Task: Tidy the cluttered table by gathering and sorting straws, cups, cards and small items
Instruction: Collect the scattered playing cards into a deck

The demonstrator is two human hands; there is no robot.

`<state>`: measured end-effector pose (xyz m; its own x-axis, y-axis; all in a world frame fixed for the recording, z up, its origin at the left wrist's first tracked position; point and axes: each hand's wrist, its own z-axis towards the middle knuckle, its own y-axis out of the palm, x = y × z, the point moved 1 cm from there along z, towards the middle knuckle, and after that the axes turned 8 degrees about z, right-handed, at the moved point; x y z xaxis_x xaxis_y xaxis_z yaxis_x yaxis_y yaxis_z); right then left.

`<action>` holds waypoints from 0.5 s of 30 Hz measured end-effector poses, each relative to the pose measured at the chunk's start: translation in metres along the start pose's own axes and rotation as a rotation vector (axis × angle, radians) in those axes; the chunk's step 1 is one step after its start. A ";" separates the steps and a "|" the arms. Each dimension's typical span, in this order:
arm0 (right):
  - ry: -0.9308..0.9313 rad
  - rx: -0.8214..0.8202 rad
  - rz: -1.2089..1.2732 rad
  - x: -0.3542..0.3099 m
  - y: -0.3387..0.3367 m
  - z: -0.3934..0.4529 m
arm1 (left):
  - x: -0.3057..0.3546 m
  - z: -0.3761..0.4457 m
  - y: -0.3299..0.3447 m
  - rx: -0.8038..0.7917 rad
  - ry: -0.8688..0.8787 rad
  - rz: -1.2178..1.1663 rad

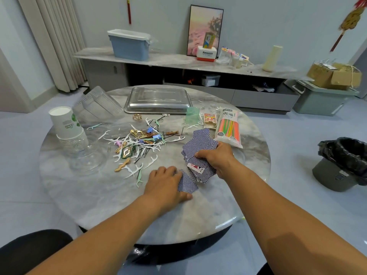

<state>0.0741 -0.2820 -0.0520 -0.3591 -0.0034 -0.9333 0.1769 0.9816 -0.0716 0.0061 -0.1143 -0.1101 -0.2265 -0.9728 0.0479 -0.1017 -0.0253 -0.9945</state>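
I am gathering the blue-backed playing cards (198,147) near the round marble tabletop's (99,195) right edge: my right hand (216,157) is curling over the spread, my left hand (164,181) lying flat on a few. Best sweeping inward, squaring edges gently.

Round marble-look table (111,197). Behind it, a long low sideboard (178,62) against the wall, carrying: blue lidded storage bin (129,45); framed picture (204,29), leaning on the wall; white-and-red Panasonic box (206,54) (a small carton stands in it); cream cylinder (272,58), upright. Far right: cardboard boxes (335,76) stacked on a grey-green crate (321,102). Right foreground, on the floor: grey waste bin (335,175) with black liner. Left: pleated curtain (53,40). Red hanging ornament (129,8) on the wall.
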 end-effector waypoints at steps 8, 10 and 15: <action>0.061 -0.044 -0.032 -0.001 0.000 -0.001 | 0.004 0.012 -0.022 -0.188 -0.212 -0.142; 0.044 -0.049 -0.055 -0.001 0.001 -0.002 | 0.003 0.016 -0.028 -0.235 -0.254 -0.118; 0.029 -0.064 -0.127 0.000 -0.001 -0.004 | 0.012 0.016 -0.030 -0.327 -0.273 -0.068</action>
<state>0.0700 -0.2825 -0.0499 -0.4014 -0.1240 -0.9075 0.0698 0.9838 -0.1653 0.0222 -0.1293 -0.0807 0.0514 -0.9978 0.0419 -0.4195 -0.0597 -0.9058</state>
